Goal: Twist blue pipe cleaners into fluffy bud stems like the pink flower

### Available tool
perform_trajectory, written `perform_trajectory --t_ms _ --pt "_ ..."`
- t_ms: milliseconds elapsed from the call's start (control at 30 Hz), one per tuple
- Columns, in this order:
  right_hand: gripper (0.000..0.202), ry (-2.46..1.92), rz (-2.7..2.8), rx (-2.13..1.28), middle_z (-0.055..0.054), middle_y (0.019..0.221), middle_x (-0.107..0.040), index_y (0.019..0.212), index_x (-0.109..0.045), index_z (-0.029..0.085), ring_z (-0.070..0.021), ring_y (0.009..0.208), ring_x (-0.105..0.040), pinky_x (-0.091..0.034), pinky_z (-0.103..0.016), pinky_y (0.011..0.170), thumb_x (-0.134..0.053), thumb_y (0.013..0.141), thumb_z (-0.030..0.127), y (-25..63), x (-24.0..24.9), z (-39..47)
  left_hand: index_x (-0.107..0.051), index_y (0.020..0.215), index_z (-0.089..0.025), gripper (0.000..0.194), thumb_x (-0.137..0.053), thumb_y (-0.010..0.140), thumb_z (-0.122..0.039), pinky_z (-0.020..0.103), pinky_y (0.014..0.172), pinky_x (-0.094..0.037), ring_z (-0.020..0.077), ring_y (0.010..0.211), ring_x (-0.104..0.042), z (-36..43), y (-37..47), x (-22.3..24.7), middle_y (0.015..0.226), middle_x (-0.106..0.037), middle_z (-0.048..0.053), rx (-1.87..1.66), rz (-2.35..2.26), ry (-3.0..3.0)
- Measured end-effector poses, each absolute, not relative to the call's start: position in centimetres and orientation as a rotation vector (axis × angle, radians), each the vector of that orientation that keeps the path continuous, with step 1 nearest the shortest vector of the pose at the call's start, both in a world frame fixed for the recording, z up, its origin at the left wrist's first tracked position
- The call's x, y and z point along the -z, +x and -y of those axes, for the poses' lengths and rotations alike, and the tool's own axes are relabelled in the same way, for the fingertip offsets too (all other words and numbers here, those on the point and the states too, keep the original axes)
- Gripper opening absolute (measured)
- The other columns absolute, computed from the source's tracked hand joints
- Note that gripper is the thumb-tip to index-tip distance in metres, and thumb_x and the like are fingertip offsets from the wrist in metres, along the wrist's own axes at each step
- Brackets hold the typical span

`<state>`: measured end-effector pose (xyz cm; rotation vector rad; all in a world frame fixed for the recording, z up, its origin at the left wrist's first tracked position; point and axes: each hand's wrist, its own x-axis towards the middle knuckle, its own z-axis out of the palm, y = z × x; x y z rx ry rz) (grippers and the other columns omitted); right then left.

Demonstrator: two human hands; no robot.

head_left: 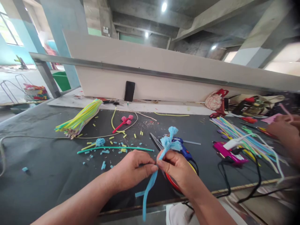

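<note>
Above the black tabletop's (58, 162) near edge: one fuzzy blue stem (150, 185), long axis running away and slightly right, lobed, tufted head (167, 143) farthest. Right hand (175, 167): thumb and fingers clamped on stem. Left hand (137, 168): thumb and forefinger together at stem. Scissors (155, 140): pointed metal blades.

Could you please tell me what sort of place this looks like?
Probably a craft workshop in an unfinished or industrial building: a bundle of fuzzy stems and scissors lie on a dark worktable, beneath bare concrete beams.
</note>
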<state>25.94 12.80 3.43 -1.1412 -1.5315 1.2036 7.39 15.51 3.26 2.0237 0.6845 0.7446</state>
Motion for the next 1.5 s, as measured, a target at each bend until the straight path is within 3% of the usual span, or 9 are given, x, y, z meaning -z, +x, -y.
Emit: perform_trajectory --t_ms 100,367,567,900,1200,1433,1500 --pt "0.017 -1.074 1.579 -1.209 0.003 0.068 -0.054 0.071 -0.063 0.019 -0.0145 0.069 -0.047 -0.037 -0.027 0.068 -0.067 0.077 0.034 26.0 -3.2 -12.9 -0.063 0.071 -0.012 0.031 -0.053 0.083 -0.040 0.020 0.052 -0.031 0.0089 0.056 -0.039 -15.4 7.4 -3.1 0.059 -0.047 -0.003 -0.625 -0.766 1.697" --pt "0.021 -1.006 1.297 -1.317 0.002 0.071 -0.054 0.082 -0.066 0.021 -0.0128 0.068 -0.045 -0.035 -0.026 0.066 -0.064 0.081 0.042 25.8 -2.2 -13.1 -0.062 0.064 -0.012 0.024 -0.060 0.076 -0.033 0.021 0.054 -0.033 0.0090 0.056 -0.041 -15.1 7.7 -2.9 0.057 -0.049 -0.003 -0.732 -0.800 1.543" --pt "0.024 -1.130 1.182 -1.317 0.004 0.059 -0.047 0.066 -0.062 0.019 -0.0117 0.058 -0.038 -0.031 -0.026 0.058 -0.073 0.072 0.039 25.8 -1.5 -13.4 -0.069 0.074 -0.012 0.016 -0.060 0.073 -0.025 0.022 0.062 -0.038 0.0113 0.063 -0.048 -14.8 8.2 -2.8 0.065 -0.059 0.000 -0.792 -0.942 1.651" --pt "0.019 -1.079 1.238 -1.322 0.001 0.068 -0.058 0.074 -0.068 0.017 -0.0137 0.069 -0.046 -0.034 -0.027 0.069 -0.067 0.078 0.035 25.7 -1.6 -13.4 -0.060 0.067 -0.013 0.013 -0.060 0.072 -0.025 0.021 0.054 -0.030 0.0085 0.056 -0.037 -14.7 8.5 -2.4 0.058 -0.047 -0.005 -0.711 -0.875 1.512" --pt "0.017 -0.926 1.239 -1.463 0.002 0.061 -0.055 0.074 -0.065 0.018 -0.0131 0.058 -0.049 -0.039 -0.027 0.060 -0.063 0.081 0.033 25.3 -1.9 -13.4 -0.066 0.075 -0.013 0.026 -0.059 0.076 -0.038 0.023 0.060 -0.031 0.0103 0.060 -0.041 -14.5 8.6 -2.5 0.062 -0.049 -0.003 -0.652 -0.759 1.409" --pt "0.021 -1.169 1.478 -1.018 0.000 0.067 -0.058 0.068 -0.065 0.019 -0.0172 0.066 -0.052 -0.039 -0.031 0.068 -0.066 0.077 0.037 25.5 -2.1 -13.6 -0.062 0.062 -0.013 0.023 -0.062 0.071 -0.034 0.023 0.055 -0.027 0.0093 0.055 -0.034 -15.1 8.8 -1.9 0.053 -0.043 -0.005 -0.636 -0.790 1.400" --pt "0.021 -1.183 1.457 -1.034 0.000 0.068 -0.058 0.068 -0.065 0.019 -0.0171 0.066 -0.051 -0.039 -0.031 0.069 -0.065 0.078 0.037 25.5 -2.0 -13.7 -0.061 0.062 -0.013 0.022 -0.060 0.072 -0.033 0.023 0.054 -0.025 0.0092 0.054 -0.032 -15.1 8.8 -1.8 0.052 -0.041 -0.006 -0.647 -0.817 1.451"
